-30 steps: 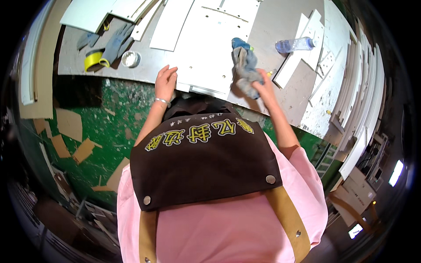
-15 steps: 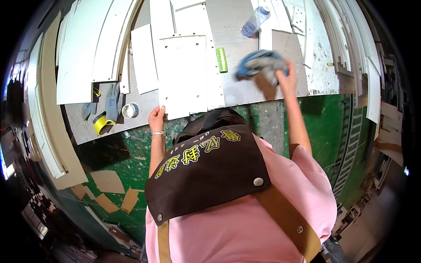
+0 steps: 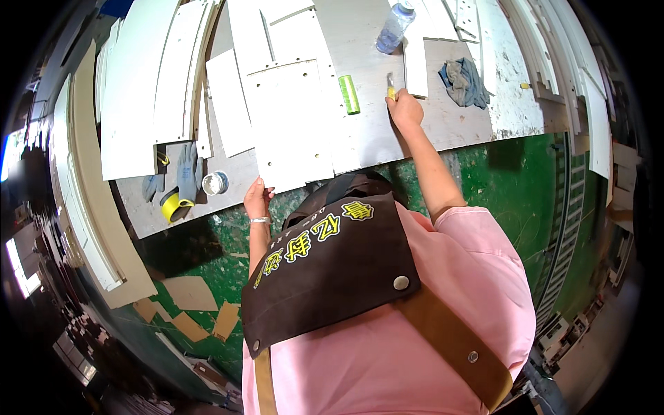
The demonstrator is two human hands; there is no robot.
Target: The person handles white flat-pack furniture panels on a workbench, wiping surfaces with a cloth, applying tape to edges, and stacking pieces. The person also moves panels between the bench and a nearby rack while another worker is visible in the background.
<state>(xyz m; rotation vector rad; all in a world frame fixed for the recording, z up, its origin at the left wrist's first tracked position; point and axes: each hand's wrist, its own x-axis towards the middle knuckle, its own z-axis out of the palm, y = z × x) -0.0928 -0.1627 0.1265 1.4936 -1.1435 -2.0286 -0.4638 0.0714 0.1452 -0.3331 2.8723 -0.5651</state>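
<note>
My left hand (image 3: 258, 200) pinches the near-left corner of a white panel (image 3: 294, 131) with several small holes, which lies on other white boards and reaches the table's near edge. My right hand (image 3: 406, 111) is closed on the yellow handle of a small tool (image 3: 391, 90) with a narrow metal blade pointing away from me. Most of its handle is hidden by the fingers. Left of that hand lies a green roll (image 3: 349, 95). A crumpled grey-blue cloth (image 3: 465, 83) rests to its right, and a clear blue bottle (image 3: 395, 29) stands beyond it.
At the left of the table (image 3: 149, 218) are a grey glove (image 3: 187, 173), a yellow tape roll (image 3: 173, 205) and a small white tub (image 3: 215, 183). White boards (image 3: 135, 97) are stacked there too. Long white strips (image 3: 553, 69) line the right side. Cardboard scraps (image 3: 190, 325) lie on the green floor.
My right hand has let go of the grey-blue cloth, now on the table at the right, and has taken hold of the yellow-handled tool. My left hand stays at the panel's corner.
</note>
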